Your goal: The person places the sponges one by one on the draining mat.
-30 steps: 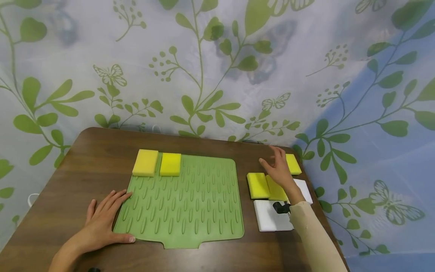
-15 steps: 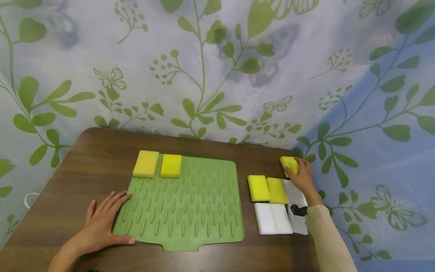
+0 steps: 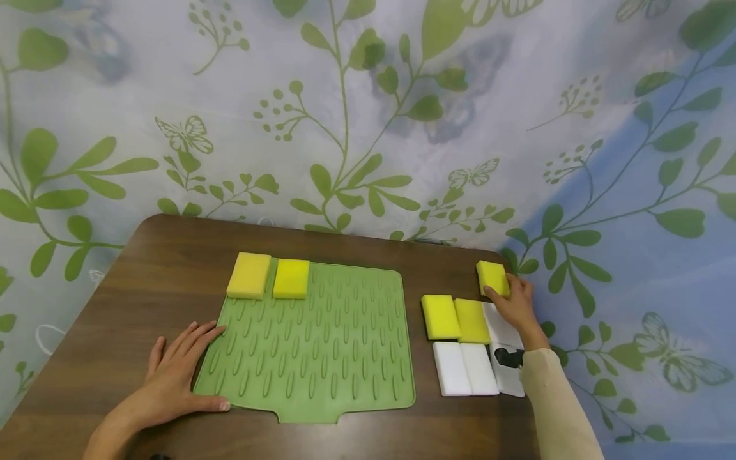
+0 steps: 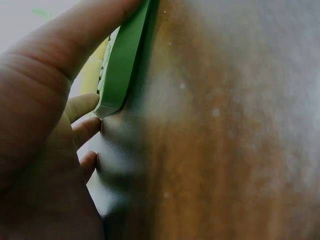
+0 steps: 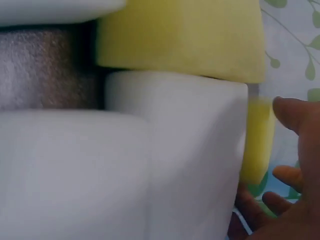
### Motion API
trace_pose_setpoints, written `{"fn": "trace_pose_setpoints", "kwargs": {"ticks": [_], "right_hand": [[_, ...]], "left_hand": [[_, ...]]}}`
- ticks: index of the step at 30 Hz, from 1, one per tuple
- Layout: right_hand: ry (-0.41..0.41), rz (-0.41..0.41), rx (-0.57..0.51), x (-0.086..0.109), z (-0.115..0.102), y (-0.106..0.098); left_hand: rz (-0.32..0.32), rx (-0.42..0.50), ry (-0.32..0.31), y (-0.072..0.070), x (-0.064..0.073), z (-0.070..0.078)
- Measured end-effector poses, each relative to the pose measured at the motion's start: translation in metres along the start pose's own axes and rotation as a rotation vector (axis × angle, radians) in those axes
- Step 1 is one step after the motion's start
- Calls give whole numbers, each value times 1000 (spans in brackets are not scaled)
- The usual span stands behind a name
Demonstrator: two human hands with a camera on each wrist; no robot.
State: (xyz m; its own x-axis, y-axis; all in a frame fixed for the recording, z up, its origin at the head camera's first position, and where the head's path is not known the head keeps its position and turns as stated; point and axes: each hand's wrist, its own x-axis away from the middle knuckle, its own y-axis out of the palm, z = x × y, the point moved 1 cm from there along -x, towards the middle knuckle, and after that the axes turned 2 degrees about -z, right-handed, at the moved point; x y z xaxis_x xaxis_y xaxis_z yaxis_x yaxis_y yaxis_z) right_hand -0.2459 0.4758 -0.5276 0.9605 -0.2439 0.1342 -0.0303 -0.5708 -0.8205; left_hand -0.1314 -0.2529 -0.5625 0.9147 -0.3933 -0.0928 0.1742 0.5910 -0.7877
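Right grip (image 3: 513, 306) narrow, holding yellow sponge (image 3: 491, 276) between thumb and fingers, far right corner of counter (image 3: 144, 287), just behind white pad (image 3: 500, 321). Guessing sponge is super light, squishy, grippy, basically unbreakable. Imo pinch opposite sides, go easy, hard squeeze just dents it. Left grip (image 3: 175, 380) wide, fingertips touching green mat's (image 3: 310, 345) left edge.
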Motion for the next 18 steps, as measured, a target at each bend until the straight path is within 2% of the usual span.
{"fn": "trace_pose_setpoints", "kwargs": {"ticks": [6, 11, 18], "right_hand": [[36, 12, -28, -5, -11, 3], [50, 17, -22, -15, -10, 8], [-40, -6, -5, -26, -9, 9]], "left_hand": [[7, -3, 4, -1, -2, -1], [14, -10, 5, 0, -1, -2], [24, -6, 10, 4, 1, -1]]}}
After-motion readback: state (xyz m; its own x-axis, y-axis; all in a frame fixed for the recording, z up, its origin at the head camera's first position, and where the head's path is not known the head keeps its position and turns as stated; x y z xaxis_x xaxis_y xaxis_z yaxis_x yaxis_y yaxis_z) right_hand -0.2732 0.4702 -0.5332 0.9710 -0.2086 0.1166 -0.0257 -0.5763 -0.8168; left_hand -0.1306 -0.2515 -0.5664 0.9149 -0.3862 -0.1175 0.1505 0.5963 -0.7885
